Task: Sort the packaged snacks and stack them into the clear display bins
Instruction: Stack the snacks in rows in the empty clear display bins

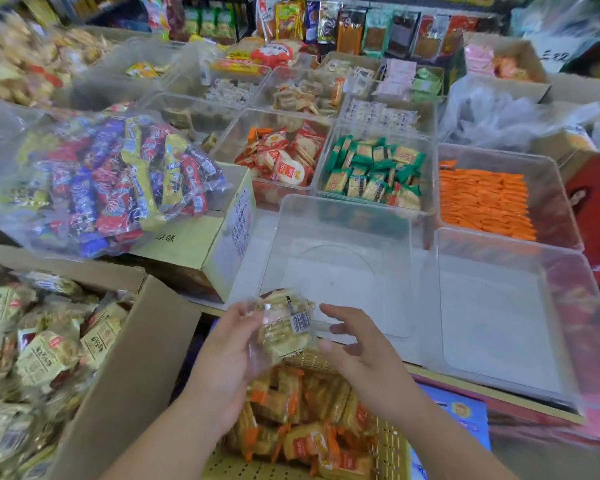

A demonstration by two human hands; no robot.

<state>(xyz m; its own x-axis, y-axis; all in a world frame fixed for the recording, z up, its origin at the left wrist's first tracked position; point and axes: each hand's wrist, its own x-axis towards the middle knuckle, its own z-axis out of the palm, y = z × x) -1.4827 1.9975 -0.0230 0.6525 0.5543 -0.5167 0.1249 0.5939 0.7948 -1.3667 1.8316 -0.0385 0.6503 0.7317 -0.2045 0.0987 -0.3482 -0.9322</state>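
Cardboard box (132,368) at lower left is seen packed with yellow snack packs, and behind it a big clear bag of mixed sweets (101,181) is propped on a second carton (201,244). Two empty clear bins are set at the near edge of the counter: the centre bin (343,216) and, just beside it, the right bin (506,247). Behind them, a row of filled bins is lined up: orange packets (482,199) on the right, green-wrapped biscuits (374,168) in the middle, red-and-white crackers (278,157) on the left. Closer in, a woven basket (392,448) is loaded with orange-trimmed snack packs (291,410).

Over that basket, and just short of the centre bin's front wall, a clear-wrapped snack pack (284,327) is held up with its barcode showing. It is gripped along its left side by the left hand (229,348), the fingers curled round the wrapper. The right hand (364,351) is held just beside the pack with fingers spread and relaxed; whether its thumb touches the wrapper cannot be told.
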